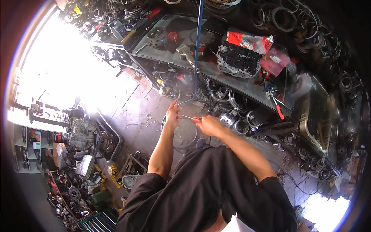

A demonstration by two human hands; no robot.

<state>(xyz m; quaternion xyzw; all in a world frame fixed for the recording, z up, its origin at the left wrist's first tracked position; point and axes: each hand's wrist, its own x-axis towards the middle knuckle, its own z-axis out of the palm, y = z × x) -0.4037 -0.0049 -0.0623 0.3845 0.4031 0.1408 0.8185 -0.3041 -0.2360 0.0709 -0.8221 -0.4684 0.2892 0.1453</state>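
Note:
In front of me, my left hand [172, 115] is closed round the end of a blue hose [188, 100]. The hose hangs down from above and bends left into the fingers; its very end is hidden there. A small piece sticks up past the fingertips, too small to name. To its right, my right hand [210, 125] grips a red-handled tool [196, 119]. The tool's thin shaft points left toward my left hand, and whether it touches the hose I cannot tell. Both hands are above the floor, on the near side of the workbench.
A metal workbench [170, 55] spans the far side, bearing an air tool [186, 54], a black-and-silver valve body [239, 61] and red-handled pliers [279, 111]. Rings and drums [234, 100] crowd beneath it. A thin hose loop [196, 135] lies on the floor. Transmission parts [82, 133] stand left.

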